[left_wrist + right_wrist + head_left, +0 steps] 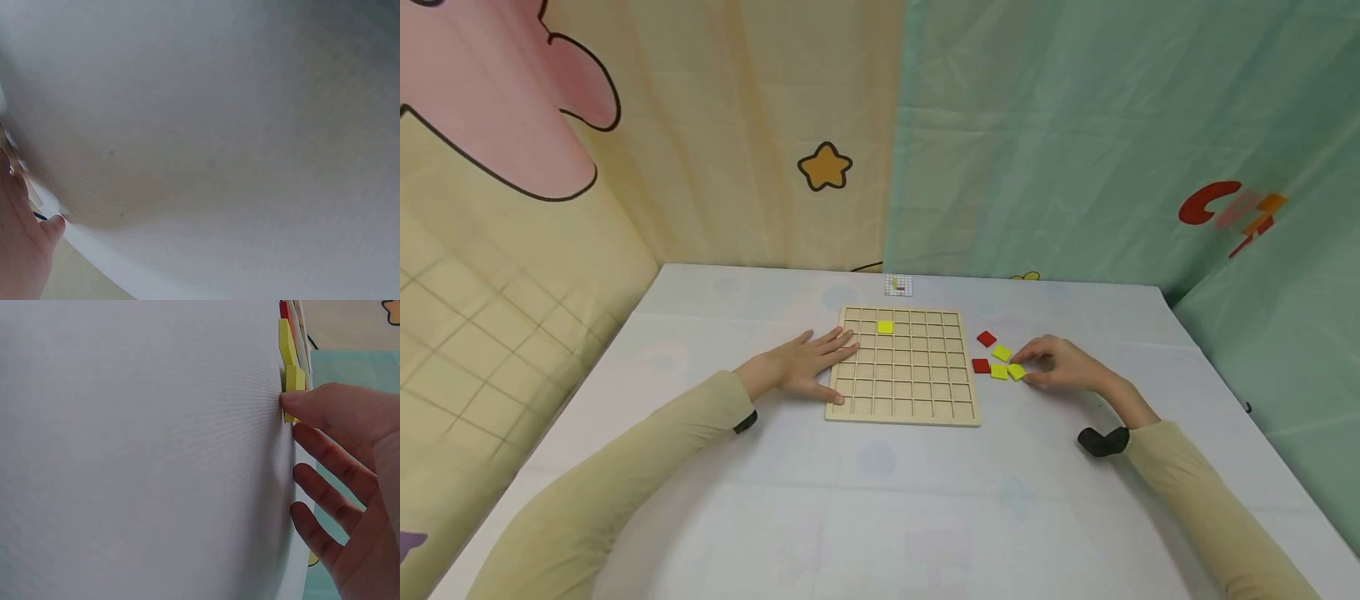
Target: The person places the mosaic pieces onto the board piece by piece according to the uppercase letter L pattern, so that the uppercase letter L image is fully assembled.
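A light wooden grid board (917, 421) lies flat on the table. One yellow square tile (885, 327) sits in a cell in its second row from the far edge. Fingers spread, my left hand (805, 363) rests over the board's left edge. To the right of the board, my right hand (1060, 365) pinches a loose yellow tile (1017, 372) at the table surface; in the right wrist view the thumb is against that tile (291, 412). Beside it lie two more yellow tiles (999, 372) and two red tiles (987, 339).
Behind the board lies a small card (898, 286) printed with a grid and coloured squares. The white-covered table (880, 508) meets printed curtains (1045, 150) at the back and sides.
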A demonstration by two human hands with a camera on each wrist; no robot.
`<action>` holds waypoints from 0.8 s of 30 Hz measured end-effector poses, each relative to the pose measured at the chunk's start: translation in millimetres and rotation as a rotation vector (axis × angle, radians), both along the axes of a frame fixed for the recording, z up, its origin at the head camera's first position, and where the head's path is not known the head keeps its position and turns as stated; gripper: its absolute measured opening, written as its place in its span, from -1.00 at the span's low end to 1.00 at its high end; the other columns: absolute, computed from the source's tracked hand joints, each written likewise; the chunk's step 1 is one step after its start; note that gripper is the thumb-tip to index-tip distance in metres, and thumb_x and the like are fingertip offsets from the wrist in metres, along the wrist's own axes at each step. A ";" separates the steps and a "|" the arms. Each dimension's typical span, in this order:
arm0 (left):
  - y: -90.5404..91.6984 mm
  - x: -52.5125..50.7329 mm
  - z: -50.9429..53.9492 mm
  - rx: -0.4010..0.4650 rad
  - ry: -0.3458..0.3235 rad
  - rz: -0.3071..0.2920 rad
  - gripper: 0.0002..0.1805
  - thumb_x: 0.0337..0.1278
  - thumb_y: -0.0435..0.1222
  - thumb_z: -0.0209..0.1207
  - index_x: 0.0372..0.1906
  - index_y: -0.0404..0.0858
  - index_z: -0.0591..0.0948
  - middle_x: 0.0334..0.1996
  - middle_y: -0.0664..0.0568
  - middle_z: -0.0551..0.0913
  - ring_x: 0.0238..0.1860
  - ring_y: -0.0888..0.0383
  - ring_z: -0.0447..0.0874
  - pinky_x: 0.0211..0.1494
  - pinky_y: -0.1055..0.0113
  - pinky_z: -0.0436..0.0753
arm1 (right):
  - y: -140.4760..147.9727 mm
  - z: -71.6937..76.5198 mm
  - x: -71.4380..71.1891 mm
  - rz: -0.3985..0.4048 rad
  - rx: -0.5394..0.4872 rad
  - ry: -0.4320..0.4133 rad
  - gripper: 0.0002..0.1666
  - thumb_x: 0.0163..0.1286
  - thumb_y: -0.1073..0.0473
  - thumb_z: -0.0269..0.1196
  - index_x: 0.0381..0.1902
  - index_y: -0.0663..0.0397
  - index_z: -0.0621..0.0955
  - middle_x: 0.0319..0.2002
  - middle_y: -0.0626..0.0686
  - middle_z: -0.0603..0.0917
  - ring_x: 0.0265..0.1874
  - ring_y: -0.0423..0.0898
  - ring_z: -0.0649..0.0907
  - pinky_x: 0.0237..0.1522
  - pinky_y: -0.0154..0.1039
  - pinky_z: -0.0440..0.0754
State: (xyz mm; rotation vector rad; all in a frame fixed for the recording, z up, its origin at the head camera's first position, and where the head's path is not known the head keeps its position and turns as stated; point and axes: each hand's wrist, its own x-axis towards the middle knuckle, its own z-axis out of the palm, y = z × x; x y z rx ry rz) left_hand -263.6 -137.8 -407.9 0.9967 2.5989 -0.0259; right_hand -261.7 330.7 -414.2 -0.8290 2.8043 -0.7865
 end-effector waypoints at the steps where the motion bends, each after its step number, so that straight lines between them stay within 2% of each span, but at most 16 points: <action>1: -0.2 -0.1 -0.2 0.001 0.001 -0.001 0.07 0.07 0.42 -0.07 0.55 0.05 -0.21 0.56 0.10 -0.37 0.57 0.07 -0.46 0.53 -0.17 -0.20 | -0.3 0.0 0.2 0.000 0.004 0.007 -0.68 0.14 0.22 0.41 -0.10 -0.03 0.72 -0.09 -0.01 0.72 -0.07 -0.07 0.55 -0.03 -0.17 0.49; 5: -0.9 -0.4 -1.7 -0.005 0.011 -0.006 0.08 0.07 0.43 -0.08 0.55 0.04 -0.22 0.57 0.09 -0.37 0.57 0.07 -0.46 0.52 -0.18 -0.19 | -1.3 0.3 1.2 -0.008 0.030 0.040 -0.71 0.12 0.20 0.42 -0.14 0.01 0.73 -0.13 0.00 0.74 -0.10 -0.04 0.59 -0.03 -0.11 0.53; 12: -0.4 -0.6 -3.7 0.005 0.014 -0.014 0.07 0.08 0.42 -0.08 0.55 0.02 -0.21 0.57 0.07 -0.36 0.57 0.06 -0.45 0.52 -0.18 -0.18 | -4.5 5.8 5.1 -0.066 0.058 0.055 -0.69 0.16 0.16 0.40 -0.13 0.15 0.73 -0.15 0.10 0.75 -0.13 0.04 0.65 -0.02 0.06 0.61; 20: 0.0 -0.3 -0.6 0.002 0.018 -0.019 0.07 0.10 0.41 -0.08 0.55 0.00 -0.20 0.57 0.05 -0.35 0.57 0.04 -0.43 0.52 -0.18 -0.19 | -13.5 9.6 4.1 -0.082 0.041 0.112 -0.67 0.12 0.18 0.41 -0.12 0.14 0.72 -0.18 0.07 0.77 -0.26 -0.08 0.66 -0.12 -0.08 0.65; 24: 0.2 0.5 0.2 -0.001 0.013 -0.019 0.07 0.10 0.40 -0.07 0.55 0.00 -0.21 0.57 0.06 -0.36 0.57 0.05 -0.43 0.53 -0.18 -0.19 | -24.9 11.8 5.2 -0.108 0.017 0.115 -0.66 0.12 0.16 0.41 -0.12 0.15 0.72 -0.17 0.08 0.77 -0.25 -0.06 0.66 -0.10 -0.05 0.66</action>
